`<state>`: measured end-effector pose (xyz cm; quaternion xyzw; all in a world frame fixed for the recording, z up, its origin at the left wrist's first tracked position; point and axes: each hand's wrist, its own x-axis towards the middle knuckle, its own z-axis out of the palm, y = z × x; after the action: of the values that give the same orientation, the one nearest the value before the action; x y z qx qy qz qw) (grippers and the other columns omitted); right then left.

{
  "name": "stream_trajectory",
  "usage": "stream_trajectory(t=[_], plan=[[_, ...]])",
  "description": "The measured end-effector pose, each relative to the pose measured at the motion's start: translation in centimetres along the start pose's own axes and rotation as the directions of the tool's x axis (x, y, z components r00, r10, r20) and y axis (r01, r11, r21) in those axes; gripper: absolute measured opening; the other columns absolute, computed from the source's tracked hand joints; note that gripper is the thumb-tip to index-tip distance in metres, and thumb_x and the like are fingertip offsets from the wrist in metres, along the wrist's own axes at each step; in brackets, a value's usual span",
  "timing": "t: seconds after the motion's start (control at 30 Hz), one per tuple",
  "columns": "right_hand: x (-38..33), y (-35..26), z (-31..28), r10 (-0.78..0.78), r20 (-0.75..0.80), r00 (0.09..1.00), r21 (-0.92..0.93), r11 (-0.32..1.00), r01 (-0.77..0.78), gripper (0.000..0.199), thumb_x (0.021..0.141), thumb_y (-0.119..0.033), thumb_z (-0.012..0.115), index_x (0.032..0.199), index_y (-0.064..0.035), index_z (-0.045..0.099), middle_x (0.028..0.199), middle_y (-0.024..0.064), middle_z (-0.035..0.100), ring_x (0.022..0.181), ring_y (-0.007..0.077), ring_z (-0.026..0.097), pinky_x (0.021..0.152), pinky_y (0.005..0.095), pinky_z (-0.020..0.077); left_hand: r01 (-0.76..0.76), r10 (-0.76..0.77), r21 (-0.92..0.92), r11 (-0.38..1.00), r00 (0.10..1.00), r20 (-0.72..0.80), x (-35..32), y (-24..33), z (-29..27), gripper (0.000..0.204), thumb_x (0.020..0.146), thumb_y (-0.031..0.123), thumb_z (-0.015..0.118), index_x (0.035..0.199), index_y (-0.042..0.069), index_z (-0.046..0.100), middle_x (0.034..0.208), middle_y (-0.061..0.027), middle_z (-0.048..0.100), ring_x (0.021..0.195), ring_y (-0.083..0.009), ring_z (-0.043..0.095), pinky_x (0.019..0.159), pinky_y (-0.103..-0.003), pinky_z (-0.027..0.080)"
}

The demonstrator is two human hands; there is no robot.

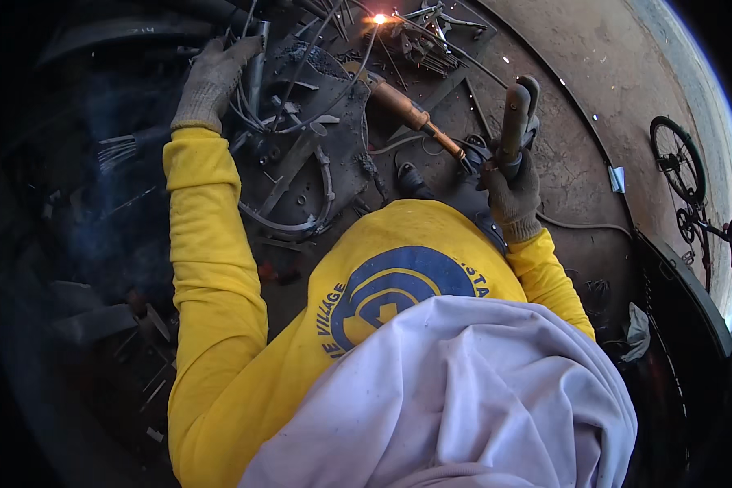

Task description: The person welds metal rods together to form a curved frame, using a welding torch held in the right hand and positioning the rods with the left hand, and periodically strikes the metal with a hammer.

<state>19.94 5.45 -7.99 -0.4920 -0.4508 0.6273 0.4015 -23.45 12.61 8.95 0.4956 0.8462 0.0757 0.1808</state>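
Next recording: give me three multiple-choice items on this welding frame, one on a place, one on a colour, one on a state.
1. Where is the bright spark?
A. at the top of the picture, above the metal scraps
B. at the lower left
C. beside the bicycle

2. What colour are the person's sleeves?
A. red
B. yellow
C. black

3. What is the right hand doing?
A. lying open and flat
B. gripping the handles of a tool
C. hanging empty

Key: 1 A, the spark glows at the top edge over the metal pieces. 2 B, both sleeves are yellow. 3 B, the gloved right hand is closed round the tool handles; the left hand rests on the metal.
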Motion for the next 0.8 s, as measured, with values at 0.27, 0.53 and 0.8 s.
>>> stream_trajectory(t=[0.27,0.53,0.8], plan=[[0.0,0.4,0.0,-0.008,0.052,0.999,-0.049,0.999,0.011,0.034,0.087,-0.013,0.077,0.114,0.0009,0.061,0.090,0.0071,0.069,0.078,0.0153,0.066,0.073,0.0306,0.0544,0.187,-0.193,-0.106,0.977,0.980,-0.048,0.5,0.1,0.5,0.092,0.079,0.055,0.073,0.147,-0.002,0.050,0.149,-0.0253,0.051,0.136,-0.0342,0.051,0.112,-0.040,0.038],[0.1,-0.9,0.3,-0.158,0.100,0.982,-0.308,0.934,0.182,0.035,0.091,-0.010,0.070,0.121,0.0007,0.058,0.090,0.0050,0.064,0.076,0.0118,0.062,0.068,0.0280,0.0522,0.186,-0.193,-0.089,0.979,0.978,-0.078,0.0,0.1,0.4,0.104,0.076,0.063,0.072,0.152,-0.001,0.042,0.154,-0.0280,0.044,0.143,-0.0410,0.044,0.117,-0.045,0.036],[0.2,-0.9,0.6,-0.141,0.073,0.987,-0.333,0.930,0.157,0.053,0.082,-0.021,0.083,0.124,0.0017,0.059,0.098,0.0183,0.073,0.087,0.0292,0.073,0.078,0.0364,0.0556,0.183,-0.190,-0.073,0.980,0.977,-0.101,-0.5,0.7,0.6,0.104,0.077,0.060,0.072,0.153,-0.003,0.041,0.157,-0.0266,0.040,0.144,-0.0374,0.043,0.116,-0.044,0.036]])
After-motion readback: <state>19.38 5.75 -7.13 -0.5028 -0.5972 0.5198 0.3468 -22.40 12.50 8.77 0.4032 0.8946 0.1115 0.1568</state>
